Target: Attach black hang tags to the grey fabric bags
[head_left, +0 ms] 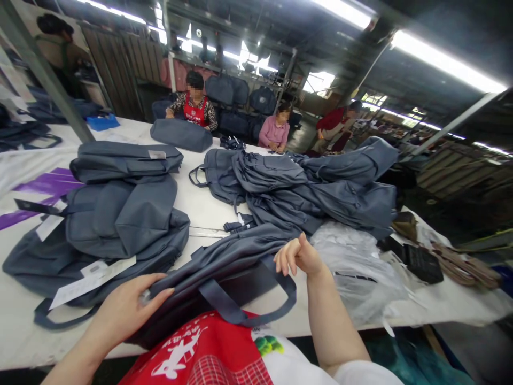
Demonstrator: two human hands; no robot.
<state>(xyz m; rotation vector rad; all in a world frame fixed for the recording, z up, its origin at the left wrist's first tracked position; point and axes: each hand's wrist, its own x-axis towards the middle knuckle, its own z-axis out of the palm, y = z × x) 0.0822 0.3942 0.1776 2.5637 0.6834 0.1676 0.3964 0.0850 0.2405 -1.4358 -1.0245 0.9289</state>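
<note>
The white worktop (182, 198) carries a big heap of dark grey bags (276, 176), and a stack of similar bags (120, 219) lies on the left. Between these and the person's red apron (180, 347) is the nearest bag (236, 246), its far side close against the heap; a pull could drag other bags with it. Its strap (224, 299) makes a loose loop over the apron, so it might catch there. The left hand (124, 305) pinches the bag's end between thumb and fingers; with only this grip, the other end could sag. The right hand (296, 256) has loosely curled fingers beside the strap, but I cannot tell if it grips. I count one nearest bag, three stacked bags, two hands; the heap overlaps too much for counting.
</note>
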